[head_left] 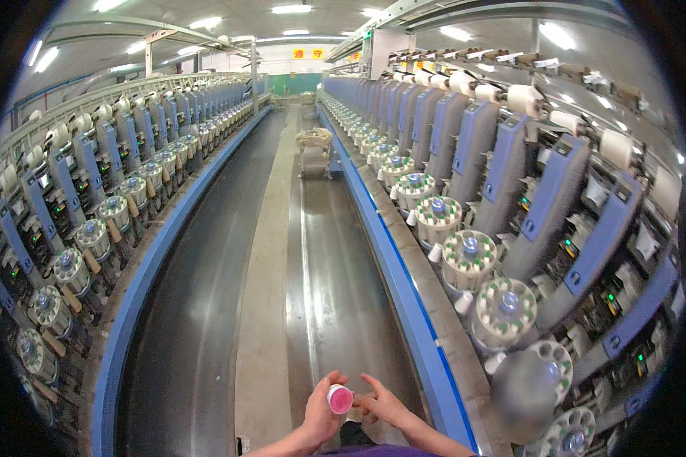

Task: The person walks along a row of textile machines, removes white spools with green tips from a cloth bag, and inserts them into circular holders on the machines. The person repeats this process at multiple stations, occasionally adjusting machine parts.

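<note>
Low in front of me, my left hand is closed around a yarn bobbin with white sides. Its round pink end faces up toward me. Just to the right of the bobbin is my right hand, its fingers apart and the index finger raised. The right fingertips come close to the bobbin; whether they touch it or a thread I cannot tell. Both hands are over the aisle, away from the machines.
Yarn-winding machines with blue panels line both sides. Round magazines holding several white bobbins stand along them. Blue rails border the dark, shiny floor. A cloth-topped cart stands farther up the aisle. A grey patch at lower right is blurred.
</note>
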The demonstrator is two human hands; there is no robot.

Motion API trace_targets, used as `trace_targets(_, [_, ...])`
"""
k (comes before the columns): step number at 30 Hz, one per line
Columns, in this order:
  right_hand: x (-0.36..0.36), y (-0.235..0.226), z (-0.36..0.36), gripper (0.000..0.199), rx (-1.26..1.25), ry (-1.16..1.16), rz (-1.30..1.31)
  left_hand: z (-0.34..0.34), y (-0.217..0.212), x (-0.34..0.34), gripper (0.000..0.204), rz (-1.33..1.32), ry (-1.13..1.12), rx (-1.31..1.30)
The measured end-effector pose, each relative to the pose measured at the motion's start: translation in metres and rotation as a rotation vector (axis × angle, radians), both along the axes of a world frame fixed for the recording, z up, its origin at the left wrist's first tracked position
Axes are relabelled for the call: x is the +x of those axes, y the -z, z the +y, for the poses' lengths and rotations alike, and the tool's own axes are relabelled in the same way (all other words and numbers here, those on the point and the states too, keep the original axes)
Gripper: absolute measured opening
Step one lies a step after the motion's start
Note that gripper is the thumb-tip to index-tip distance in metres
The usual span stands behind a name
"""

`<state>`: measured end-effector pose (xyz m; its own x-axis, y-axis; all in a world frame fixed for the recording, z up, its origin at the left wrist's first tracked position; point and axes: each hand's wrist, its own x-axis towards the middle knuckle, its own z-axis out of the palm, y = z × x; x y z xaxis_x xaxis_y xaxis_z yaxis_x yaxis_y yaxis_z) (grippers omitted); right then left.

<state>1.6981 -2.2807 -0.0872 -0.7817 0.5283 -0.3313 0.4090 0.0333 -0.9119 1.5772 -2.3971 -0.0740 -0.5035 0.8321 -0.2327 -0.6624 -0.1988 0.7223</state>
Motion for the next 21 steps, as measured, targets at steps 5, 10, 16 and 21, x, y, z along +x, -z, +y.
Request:
trace_targets(5, [-0.122,-0.008,0.149,0.070,0.116,-0.039,0.073,0.112,-0.009,-0.108,0.043,-0.233,-0.032,-0.075])
trace_targets(10, [-0.274,-0.037,0.260,0.061,0.409,-0.137,0.538,0.213,-0.010,-0.219,0.040,-0.357,-0.138,-0.015])
trace_targets(16, [-0.432,-0.022,0.359,0.054,0.652,-0.414,0.506,0.352,0.024,-0.373,0.043,0.427,-0.075,-0.337])
trace_targets(21, [-0.528,-0.017,0.460,0.067,0.740,-0.222,0.380,0.499,0.009,-0.486,0.041,-0.461,-0.044,-0.132])
